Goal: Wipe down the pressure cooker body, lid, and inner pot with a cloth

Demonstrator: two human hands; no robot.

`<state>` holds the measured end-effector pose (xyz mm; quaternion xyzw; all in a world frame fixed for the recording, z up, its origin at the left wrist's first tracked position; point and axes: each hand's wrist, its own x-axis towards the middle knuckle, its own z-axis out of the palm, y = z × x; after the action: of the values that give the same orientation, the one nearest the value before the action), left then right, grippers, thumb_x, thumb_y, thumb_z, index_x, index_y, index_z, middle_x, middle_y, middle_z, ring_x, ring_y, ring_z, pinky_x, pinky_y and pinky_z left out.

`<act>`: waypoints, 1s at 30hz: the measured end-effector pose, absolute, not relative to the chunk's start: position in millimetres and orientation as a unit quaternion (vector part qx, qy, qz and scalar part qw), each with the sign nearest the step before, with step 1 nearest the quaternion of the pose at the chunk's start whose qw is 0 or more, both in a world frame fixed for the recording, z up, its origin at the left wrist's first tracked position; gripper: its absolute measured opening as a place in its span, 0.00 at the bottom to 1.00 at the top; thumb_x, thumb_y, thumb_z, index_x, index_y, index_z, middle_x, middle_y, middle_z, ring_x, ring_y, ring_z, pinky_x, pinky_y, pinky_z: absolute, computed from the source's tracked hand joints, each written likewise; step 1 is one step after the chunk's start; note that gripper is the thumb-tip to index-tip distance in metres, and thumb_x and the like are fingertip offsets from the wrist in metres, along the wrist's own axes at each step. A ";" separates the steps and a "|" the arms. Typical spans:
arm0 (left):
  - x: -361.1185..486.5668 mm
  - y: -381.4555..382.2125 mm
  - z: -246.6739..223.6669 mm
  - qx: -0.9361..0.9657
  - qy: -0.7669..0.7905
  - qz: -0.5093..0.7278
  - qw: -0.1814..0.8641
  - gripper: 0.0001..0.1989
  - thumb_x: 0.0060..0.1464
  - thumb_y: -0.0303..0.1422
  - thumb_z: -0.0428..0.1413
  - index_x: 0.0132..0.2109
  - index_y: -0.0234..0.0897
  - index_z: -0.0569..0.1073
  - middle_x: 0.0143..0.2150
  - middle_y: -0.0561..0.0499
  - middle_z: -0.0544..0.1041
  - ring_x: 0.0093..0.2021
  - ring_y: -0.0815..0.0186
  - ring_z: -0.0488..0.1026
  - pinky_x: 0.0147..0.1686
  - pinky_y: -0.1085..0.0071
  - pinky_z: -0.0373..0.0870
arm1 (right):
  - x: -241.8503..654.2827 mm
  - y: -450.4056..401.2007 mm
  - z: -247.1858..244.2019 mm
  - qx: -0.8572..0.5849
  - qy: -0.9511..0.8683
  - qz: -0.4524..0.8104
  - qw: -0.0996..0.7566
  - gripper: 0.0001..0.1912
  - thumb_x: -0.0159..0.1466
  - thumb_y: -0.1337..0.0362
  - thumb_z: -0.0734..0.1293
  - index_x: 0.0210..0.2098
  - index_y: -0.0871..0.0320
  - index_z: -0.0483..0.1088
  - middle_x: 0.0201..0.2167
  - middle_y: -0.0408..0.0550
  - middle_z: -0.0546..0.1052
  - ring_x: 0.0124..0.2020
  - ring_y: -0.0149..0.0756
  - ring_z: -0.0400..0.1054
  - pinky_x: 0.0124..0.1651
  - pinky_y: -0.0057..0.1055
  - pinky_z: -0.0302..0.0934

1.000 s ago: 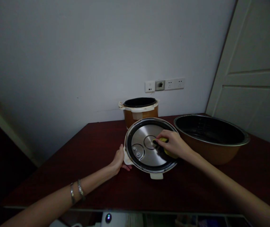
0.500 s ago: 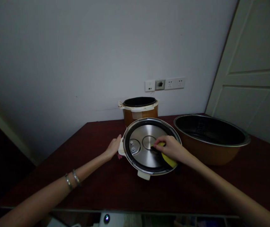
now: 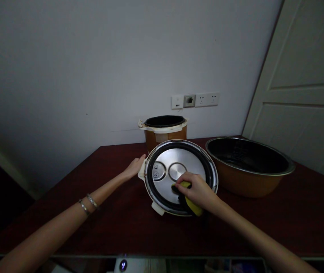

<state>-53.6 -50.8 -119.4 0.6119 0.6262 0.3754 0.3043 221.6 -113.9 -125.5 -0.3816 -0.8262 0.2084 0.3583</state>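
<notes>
Cooker (image 3: 176, 135) at the back: black opening, contents too dark to make out. Big pot (image 3: 252, 184) to the right: black lining with faint marks, metal rim, brown outside. Lid (image 3: 176, 170) sits in front of the cooker, between the hands, over the table (image 3: 107, 231); can't tell if its lower edge touches. Round, tilted up, metal inner face toward camera, white tabs at left and lower left. Left hand (image 3: 135, 167) holds the lid's left edge, thumb on top, fingers mostly hidden. Right hand (image 3: 197, 190) pinches yellow-and-black cloth (image 3: 193, 206) against lower right of lid; cloth runs upper left to lower right. Lid blocks the cooker's lower front. Sockets (image 3: 207, 99) on wall (image 3: 116, 68) behind.
</notes>
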 end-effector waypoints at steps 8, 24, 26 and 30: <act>-52.5 -51.6 -127.8 0.560 0.626 0.417 0.347 0.25 0.52 0.51 0.43 0.25 0.35 0.70 0.23 0.48 0.75 0.26 0.62 0.70 0.30 0.70 0.62 | 213.6 -118.6 -134.9 -0.386 -0.826 0.190 0.365 0.06 0.59 0.63 0.65 0.29 0.57 0.74 0.31 0.48 0.76 0.35 0.38 0.69 0.40 0.30 0.59; -27.4 -70.2 -120.3 0.460 0.613 0.499 0.405 0.19 0.50 0.46 0.46 0.24 0.36 0.67 0.19 0.53 0.72 0.20 0.67 0.66 0.24 0.72 0.61 | 219.0 -149.7 -127.2 -0.461 -0.869 -0.024 0.177 0.16 0.64 0.55 0.61 0.45 0.57 0.70 0.43 0.56 0.72 0.44 0.46 0.66 0.45 0.39 0.59; -29.7 -69.0 -123.6 0.473 0.614 0.500 0.386 0.20 0.50 0.47 0.45 0.24 0.36 0.67 0.20 0.52 0.72 0.21 0.66 0.67 0.25 0.72 0.61 | 220.8 -146.7 -126.4 -0.452 -0.879 -0.017 0.155 0.14 0.64 0.59 0.61 0.45 0.58 0.70 0.41 0.56 0.72 0.41 0.44 0.68 0.43 0.38 0.59; -33.6 -64.4 -130.7 0.479 0.606 0.509 0.380 0.21 0.50 0.49 0.44 0.25 0.36 0.68 0.21 0.51 0.73 0.23 0.63 0.68 0.26 0.70 0.63 | 215.7 -135.5 -116.6 -0.381 -0.910 -0.001 0.163 0.09 0.64 0.63 0.62 0.41 0.59 0.70 0.38 0.53 0.72 0.40 0.42 0.68 0.42 0.35 0.59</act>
<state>-33.6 -64.4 -130.7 0.4788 0.6060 0.5092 0.3798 215.7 -135.5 -116.6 -0.3808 -0.9101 -0.0009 0.1633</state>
